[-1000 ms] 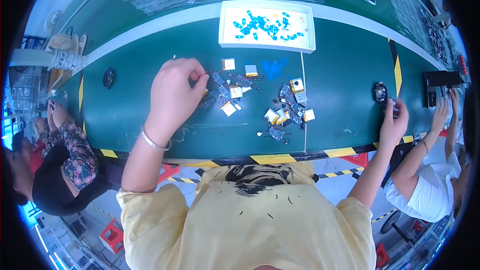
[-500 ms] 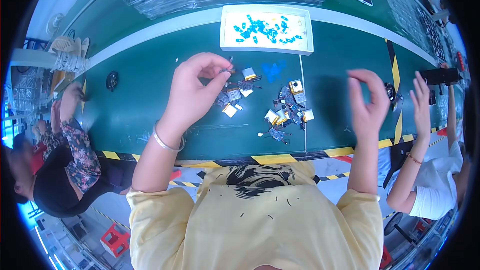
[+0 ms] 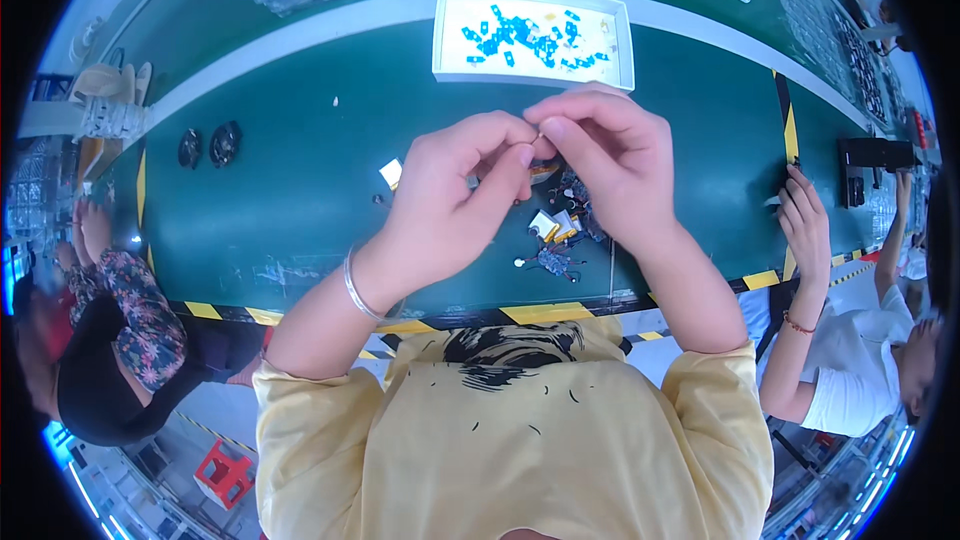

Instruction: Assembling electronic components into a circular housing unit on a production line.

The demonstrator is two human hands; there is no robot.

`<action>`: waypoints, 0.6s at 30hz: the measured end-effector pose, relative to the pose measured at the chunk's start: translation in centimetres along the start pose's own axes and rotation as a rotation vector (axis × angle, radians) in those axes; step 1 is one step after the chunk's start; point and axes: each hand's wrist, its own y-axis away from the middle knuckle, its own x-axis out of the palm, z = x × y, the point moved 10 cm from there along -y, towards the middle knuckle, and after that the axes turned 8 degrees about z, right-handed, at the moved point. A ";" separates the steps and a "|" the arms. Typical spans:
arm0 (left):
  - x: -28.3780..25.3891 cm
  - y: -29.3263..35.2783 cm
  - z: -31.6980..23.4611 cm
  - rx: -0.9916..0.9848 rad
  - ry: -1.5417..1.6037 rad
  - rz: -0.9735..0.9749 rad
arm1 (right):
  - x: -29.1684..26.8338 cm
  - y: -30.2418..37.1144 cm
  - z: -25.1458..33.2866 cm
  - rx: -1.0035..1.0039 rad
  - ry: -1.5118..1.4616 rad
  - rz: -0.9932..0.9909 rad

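At the far left a person in a floral top sits at the edge of the green tabletop, and two dark round parts lie on it near that side. Toward the middle, the left hand is raised above the tabletop, a bangle on its wrist, its fingers curled in and pinched against those of the right hand. The two hands meet fingertip to fingertip, closed on a small part that is mostly hidden, so its kind cannot be told. Under and just beyond the hands lies a heap of small pieces, yellow, white and dark, with one pale square lying apart to its left. Farther off, at the far edge, stands a white tray holding many small blue bits scattered over its floor. At the right a co-worker's hand rests on the tabletop beside a yellow-and-black stripe, with a black device farther right.
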 end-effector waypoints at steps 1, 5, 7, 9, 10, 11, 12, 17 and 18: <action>0.3 0.2 0.2 -0.010 0.014 -0.006 | 0.0 0.1 1.1 -0.102 0.189 -0.060; -0.5 0.6 -0.4 0.111 -0.025 -0.081 | 0.9 0.4 1.3 -0.212 0.290 -0.066; -0.6 0.9 -0.6 0.148 -0.095 -0.089 | 0.4 0.3 0.7 -0.097 0.188 -0.083; -0.4 0.8 0.4 0.067 -0.005 -0.053 | -0.6 0.4 -0.5 0.014 0.084 -0.106; -0.4 0.9 0.4 0.068 -0.006 -0.053 | -1.0 0.5 0.8 -0.119 0.292 -0.108; -0.6 1.1 0.0 0.086 -0.062 -0.082 | -0.8 0.9 2.2 -0.254 0.500 -0.110; -0.9 1.3 -0.3 0.104 -0.117 -0.111 | -0.6 1.0 2.4 -0.253 0.500 -0.111; -0.3 1.4 -1.4 0.177 -0.360 -0.081 | 0.5 1.1 1.5 -0.175 0.342 -0.053; -0.3 1.4 -1.4 0.168 -0.339 -0.073 | 0.5 0.9 1.1 -0.148 0.287 -0.033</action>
